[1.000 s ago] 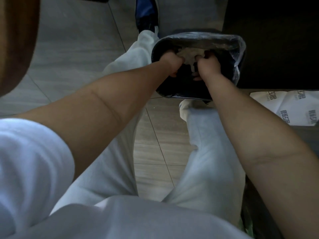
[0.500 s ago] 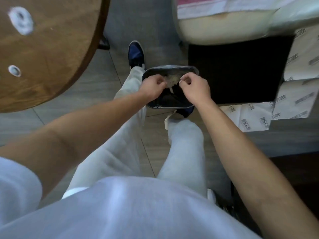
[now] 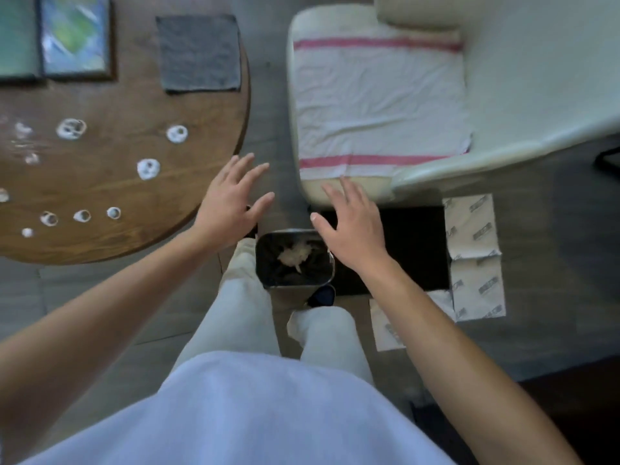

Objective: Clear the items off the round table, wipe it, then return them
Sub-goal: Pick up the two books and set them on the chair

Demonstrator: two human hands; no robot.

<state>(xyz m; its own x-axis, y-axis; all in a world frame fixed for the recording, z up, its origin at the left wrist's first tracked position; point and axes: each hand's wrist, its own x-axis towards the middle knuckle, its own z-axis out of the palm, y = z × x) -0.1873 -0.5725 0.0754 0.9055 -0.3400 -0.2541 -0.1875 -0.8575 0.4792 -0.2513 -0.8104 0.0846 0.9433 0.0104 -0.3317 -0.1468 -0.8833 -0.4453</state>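
Wooden round table (image 3: pixel 100 229) carries one grey cloth (image 3: pixel 198 53), two framed pictures (image 3: pixel 75 36) and roughly a dozen white foam blobs (image 3: pixel 148 168). Left hand (image 3: pixel 231 204) and right hand (image 3: pixel 352 226) both hover with fingers spread, holding nothing, above one bin (image 3: pixel 295 260) containing one crumpled tissue (image 3: pixel 295 255). One striped towel (image 3: pixel 379 105) covers the chair (image 3: pixel 503 95).
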